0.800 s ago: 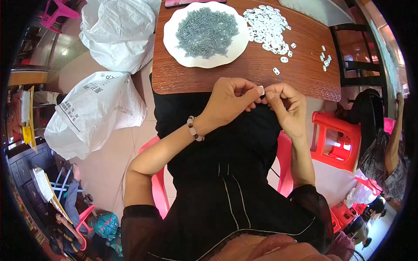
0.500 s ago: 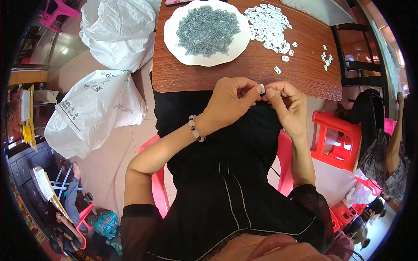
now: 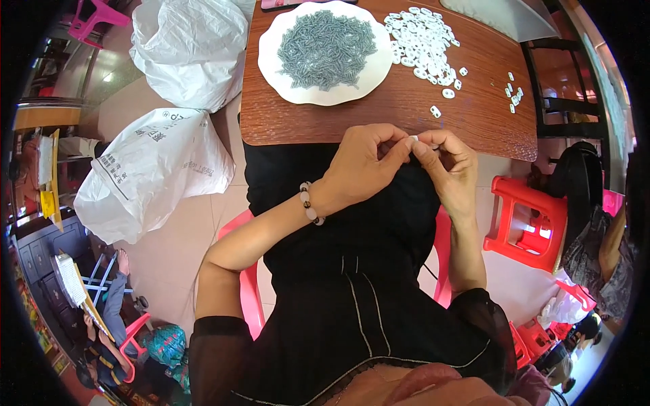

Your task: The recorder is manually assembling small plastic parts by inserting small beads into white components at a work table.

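Note:
Just off the table's near edge, my left hand [image 3: 371, 162] is closed in a pinch on a small white plastic piece [image 3: 414, 138]. My right hand [image 3: 448, 161] meets it there, thumb and fingers pinched right beside the white piece. Whatever the right fingers hold is mostly hidden. Beyond my hands a white scalloped plate [image 3: 269, 68] bears a heap of small grey translucent ridged rods [image 3: 326, 51]. Right of the plate lies a loose pile of white plastic pieces with two holes [image 3: 421, 42]. One single white piece [image 3: 435, 111] lies nearest my right hand.
The brown wooden table [image 3: 311, 125] ends just above my lap. Several white pieces [image 3: 514, 95] lie near its right edge. White sacks [image 3: 152, 176] stand on the floor at left. A red plastic stool [image 3: 528, 223] is at right. Other people sit at both sides.
The white piece in my left fingers has come against my right fingertips, and the gap between the two hands has closed. The whole view has shifted slightly.

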The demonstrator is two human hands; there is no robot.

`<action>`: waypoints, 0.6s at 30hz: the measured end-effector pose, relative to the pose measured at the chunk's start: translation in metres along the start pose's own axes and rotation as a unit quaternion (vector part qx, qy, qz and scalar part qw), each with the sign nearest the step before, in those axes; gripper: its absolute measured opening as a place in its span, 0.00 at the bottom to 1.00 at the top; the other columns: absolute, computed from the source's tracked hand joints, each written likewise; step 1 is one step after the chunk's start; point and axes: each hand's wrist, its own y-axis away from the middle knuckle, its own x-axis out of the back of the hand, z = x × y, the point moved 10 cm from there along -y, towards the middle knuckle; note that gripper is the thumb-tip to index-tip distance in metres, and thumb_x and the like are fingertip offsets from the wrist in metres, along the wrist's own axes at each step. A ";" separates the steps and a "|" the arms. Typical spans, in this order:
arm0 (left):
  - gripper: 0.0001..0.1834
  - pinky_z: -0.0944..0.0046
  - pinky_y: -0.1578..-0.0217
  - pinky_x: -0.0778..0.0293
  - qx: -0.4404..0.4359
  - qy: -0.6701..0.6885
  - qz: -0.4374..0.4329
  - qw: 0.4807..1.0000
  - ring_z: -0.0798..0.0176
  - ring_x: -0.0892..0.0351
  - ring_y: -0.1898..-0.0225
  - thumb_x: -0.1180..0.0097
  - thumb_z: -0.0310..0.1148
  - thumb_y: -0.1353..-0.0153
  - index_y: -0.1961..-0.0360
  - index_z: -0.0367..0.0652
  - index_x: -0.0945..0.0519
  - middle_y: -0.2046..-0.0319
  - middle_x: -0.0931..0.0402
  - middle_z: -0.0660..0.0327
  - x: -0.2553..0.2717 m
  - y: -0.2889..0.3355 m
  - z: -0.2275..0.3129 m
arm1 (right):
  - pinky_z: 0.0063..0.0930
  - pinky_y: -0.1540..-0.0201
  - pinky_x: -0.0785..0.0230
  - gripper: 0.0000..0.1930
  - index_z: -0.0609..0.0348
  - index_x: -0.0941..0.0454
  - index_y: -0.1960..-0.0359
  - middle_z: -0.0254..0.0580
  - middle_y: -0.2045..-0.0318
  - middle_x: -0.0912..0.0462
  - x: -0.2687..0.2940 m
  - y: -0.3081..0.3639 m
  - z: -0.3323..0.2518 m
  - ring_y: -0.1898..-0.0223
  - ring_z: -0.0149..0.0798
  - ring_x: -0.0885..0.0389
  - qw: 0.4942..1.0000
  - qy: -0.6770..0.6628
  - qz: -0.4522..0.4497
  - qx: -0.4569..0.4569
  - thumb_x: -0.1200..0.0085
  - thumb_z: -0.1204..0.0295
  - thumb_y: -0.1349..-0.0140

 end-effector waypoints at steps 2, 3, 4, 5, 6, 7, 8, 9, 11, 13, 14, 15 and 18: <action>0.10 0.76 0.72 0.29 -0.022 0.010 0.001 1.000 0.76 0.26 0.73 0.46 0.30 0.34 0.63 0.32 0.19 0.73 0.20 0.63 -0.002 0.000 0.005 | 0.10 0.74 0.46 0.02 0.63 0.20 0.65 0.22 0.75 0.23 0.001 0.000 -0.002 0.77 0.14 0.37 1.000 -0.005 -0.001 -0.004 0.42 0.77 0.38; 0.10 0.76 0.72 0.29 -0.022 0.008 0.004 1.000 0.76 0.26 0.73 0.46 0.30 0.34 0.63 0.32 0.19 0.73 0.20 0.63 -0.003 -0.001 0.005 | 0.10 0.74 0.46 0.02 0.63 0.20 0.65 0.22 0.75 0.23 0.004 0.000 -0.001 0.77 0.14 0.37 1.000 -0.008 -0.003 -0.003 0.42 0.77 0.38; 0.10 0.76 0.72 0.29 -0.019 0.020 -0.001 1.000 0.77 0.26 0.73 0.46 0.30 0.35 0.63 0.32 0.19 0.73 0.20 0.63 -0.005 -0.002 0.005 | 0.10 0.74 0.45 0.02 0.63 0.20 0.66 0.23 0.75 0.23 0.008 -0.001 -0.001 0.77 0.14 0.36 1.000 -0.005 0.002 0.002 0.43 0.78 0.37; 0.09 0.76 0.72 0.30 -0.017 0.032 -0.006 0.999 0.77 0.26 0.73 0.46 0.29 0.35 0.63 0.32 0.19 0.73 0.20 0.63 -0.007 -0.002 0.004 | 0.09 0.73 0.45 0.02 0.63 0.20 0.66 0.23 0.74 0.23 0.010 -0.001 -0.002 0.77 0.14 0.36 1.000 -0.002 0.006 0.007 0.44 0.78 0.37; 0.09 0.76 0.72 0.30 -0.016 0.029 -0.004 0.999 0.77 0.26 0.73 0.46 0.29 0.35 0.63 0.32 0.19 0.73 0.20 0.63 -0.007 -0.003 0.008 | 0.10 0.72 0.44 0.02 0.63 0.21 0.66 0.24 0.74 0.23 0.012 -0.001 -0.004 0.75 0.15 0.35 1.000 -0.010 0.014 0.008 0.44 0.78 0.37; 0.09 0.76 0.72 0.30 -0.022 0.008 -0.002 1.000 0.77 0.26 0.73 0.45 0.29 0.37 0.63 0.33 0.19 0.72 0.20 0.64 -0.007 -0.003 0.014 | 0.10 0.72 0.44 0.02 0.63 0.21 0.66 0.24 0.74 0.23 0.011 0.000 -0.004 0.75 0.15 0.35 1.000 -0.013 0.012 0.008 0.44 0.78 0.37; 0.08 0.76 0.72 0.30 -0.028 -0.012 0.000 1.000 0.78 0.27 0.74 0.44 0.29 0.38 0.62 0.34 0.19 0.72 0.20 0.64 -0.006 -0.004 0.021 | 0.10 0.71 0.44 0.02 0.63 0.21 0.66 0.24 0.74 0.23 0.015 0.000 -0.004 0.74 0.15 0.35 0.999 -0.022 0.025 0.014 0.44 0.78 0.37; 0.08 0.76 0.72 0.30 -0.027 -0.015 0.001 1.000 0.78 0.27 0.74 0.44 0.29 0.38 0.62 0.34 0.19 0.72 0.20 0.64 -0.004 -0.005 0.023 | 0.11 0.71 0.44 0.02 0.63 0.21 0.66 0.24 0.74 0.23 0.018 0.000 -0.004 0.74 0.15 0.35 0.999 -0.030 0.040 0.019 0.44 0.78 0.37; 0.08 0.76 0.73 0.32 -0.120 -0.097 0.060 0.986 0.79 0.28 0.74 0.42 0.29 0.40 0.63 0.36 0.19 0.72 0.20 0.65 0.014 -0.006 0.048 | 0.11 0.70 0.44 0.02 0.63 0.21 0.66 0.23 0.74 0.24 0.022 0.000 -0.002 0.74 0.15 0.35 0.999 -0.023 0.044 0.018 0.44 0.77 0.37; 0.06 0.72 0.74 0.30 -0.126 -0.151 0.105 0.975 0.72 0.27 0.76 0.41 0.28 0.43 0.66 0.39 0.19 0.73 0.22 0.63 0.037 -0.011 0.068 | 0.11 0.70 0.44 0.02 0.63 0.22 0.66 0.23 0.74 0.25 0.024 0.000 -0.001 0.74 0.15 0.35 0.999 -0.016 0.048 0.017 0.44 0.77 0.37; 0.05 0.69 0.74 0.28 -0.158 -0.203 0.128 0.958 0.66 0.25 0.77 0.41 0.27 0.45 0.68 0.38 0.19 0.75 0.23 0.59 0.049 -0.015 0.081 | 0.11 0.70 0.44 0.03 0.62 0.22 0.67 0.22 0.74 0.25 0.025 0.000 -0.001 0.74 0.15 0.35 0.999 -0.015 0.048 0.014 0.44 0.76 0.37; 0.05 0.63 0.70 0.26 -0.196 -0.253 0.155 0.935 0.59 0.23 0.73 0.41 0.28 0.46 0.68 0.39 0.19 0.74 0.23 0.56 0.063 -0.019 0.089 | 0.11 0.70 0.44 0.03 0.62 0.22 0.67 0.22 0.75 0.25 0.023 -0.001 -0.001 0.74 0.15 0.35 0.999 -0.014 0.046 0.013 0.43 0.76 0.37; 0.07 0.54 0.62 0.29 -0.195 -0.414 0.149 0.876 0.49 0.25 0.63 0.41 0.31 0.46 0.67 0.40 0.18 0.71 0.24 0.51 0.092 -0.042 0.096 | 0.11 0.71 0.45 0.02 0.62 0.22 0.67 0.22 0.75 0.26 0.022 0.000 -0.001 0.74 0.15 0.36 0.999 -0.018 0.042 0.021 0.44 0.77 0.37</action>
